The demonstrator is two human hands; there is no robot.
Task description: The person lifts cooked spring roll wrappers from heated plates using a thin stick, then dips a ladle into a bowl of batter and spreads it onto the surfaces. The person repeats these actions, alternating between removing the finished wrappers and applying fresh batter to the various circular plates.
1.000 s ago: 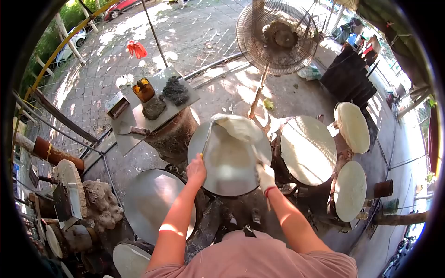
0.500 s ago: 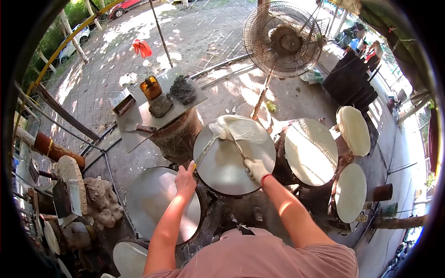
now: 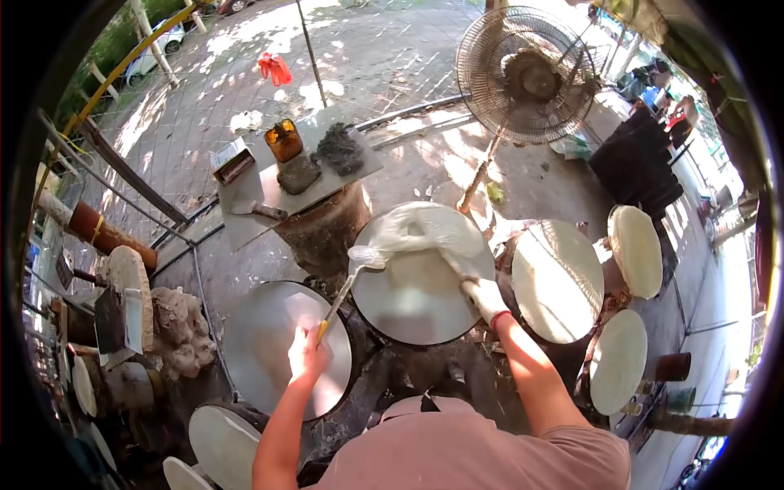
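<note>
Spatula (image 3: 343,294) handle-down, blade up-right toward flatbread (image 3: 425,229)

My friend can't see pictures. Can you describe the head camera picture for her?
A person's left hand and gloved right hand each hold a thin tool, lifting a thin white sheet off a round metal plate. More round plates and a fan stand around.

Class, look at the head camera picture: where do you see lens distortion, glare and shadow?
Head view: a fisheye lens bends straight lines and leaves a black round border; sunlight glares off the round metal plate by the left hand; dappled shade covers the paved ground; the fan stays sharp.
</note>
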